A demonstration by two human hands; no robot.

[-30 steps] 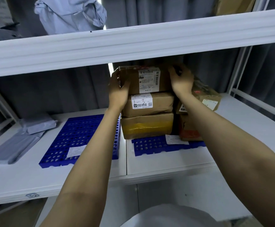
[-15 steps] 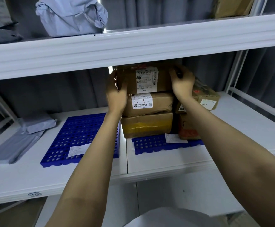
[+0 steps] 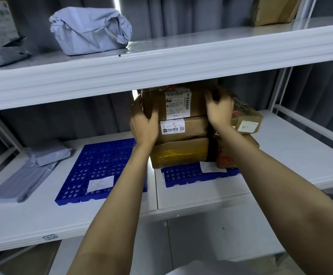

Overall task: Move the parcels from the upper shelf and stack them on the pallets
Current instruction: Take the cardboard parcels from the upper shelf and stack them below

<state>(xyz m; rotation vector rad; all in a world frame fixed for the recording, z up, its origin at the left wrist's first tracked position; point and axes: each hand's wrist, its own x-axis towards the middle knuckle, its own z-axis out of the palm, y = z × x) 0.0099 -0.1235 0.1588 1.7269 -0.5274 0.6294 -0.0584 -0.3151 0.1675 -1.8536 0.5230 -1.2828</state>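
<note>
A brown cardboard parcel (image 3: pixel 176 104) with a white label tops a stack of three boxes on the right blue pallet (image 3: pixel 183 173), on the lower shelf. My left hand (image 3: pixel 145 126) grips its left side and my right hand (image 3: pixel 219 108) grips its right side, fingers curled over the corners. Below it lie a box marked "1-3" (image 3: pixel 189 129) and a box with yellow tape (image 3: pixel 179 151). Two more boxes (image 3: pixel 247 120) are stacked to the right. On the upper shelf (image 3: pixel 161 62) sit a grey bagged parcel (image 3: pixel 91 30), a flat grey bag (image 3: pixel 1 55) and cardboard boxes (image 3: pixel 274 8).
A second blue pallet (image 3: pixel 100 167) lies bare at the left of the lower shelf, with only a paper label on it. Grey mailer bags (image 3: pixel 29 171) lie further left. The upper shelf's front beam hangs just above the top box. White uprights (image 3: pixel 280 92) stand at the right.
The view has tilted up, showing more of the upper shelf. Both hands stay on the top box's sides; the left hand has slipped slightly lower.
</note>
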